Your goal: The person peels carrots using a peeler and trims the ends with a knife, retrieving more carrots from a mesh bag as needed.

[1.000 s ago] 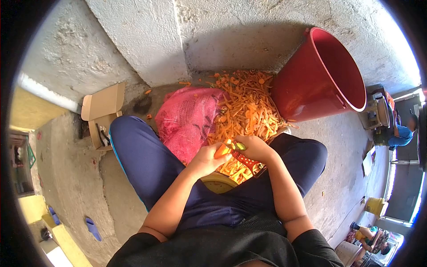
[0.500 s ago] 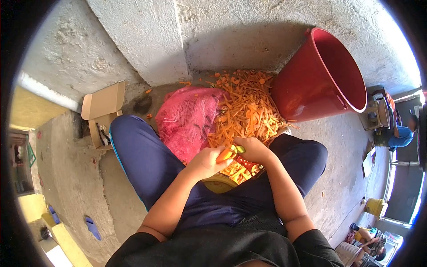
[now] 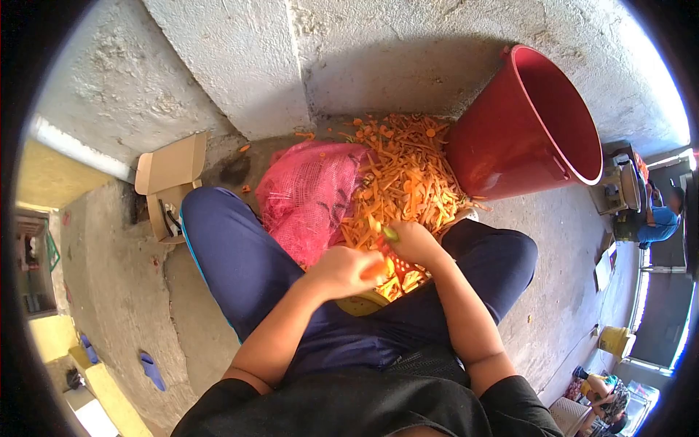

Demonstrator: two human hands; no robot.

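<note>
My left hand (image 3: 344, 272) is closed round an orange carrot (image 3: 376, 270), blurred by motion. To its right, my right hand (image 3: 412, 243) grips a green peeler (image 3: 391, 234); its blade does not show clearly. The peeler and the carrot are apart. Below the hands, between my legs, peeled carrot pieces (image 3: 393, 290) lie in a red holed basket, which is mostly hidden. The rim of a yellow container (image 3: 360, 304) shows beneath. Just beyond my hands spreads a heap of carrot peelings (image 3: 408, 182).
A pink mesh sack (image 3: 309, 197) lies left of the peelings, and a big red bucket (image 3: 495, 146) leans at their right. An open cardboard box (image 3: 169, 171) stands by my left knee. Two people, one in a blue shirt (image 3: 661, 224), are far right. A blue slipper (image 3: 151, 371) lies left.
My left hand has drawn the carrot down and left, away from the peeler. My right hand has shifted slightly and still holds the peeler.
</note>
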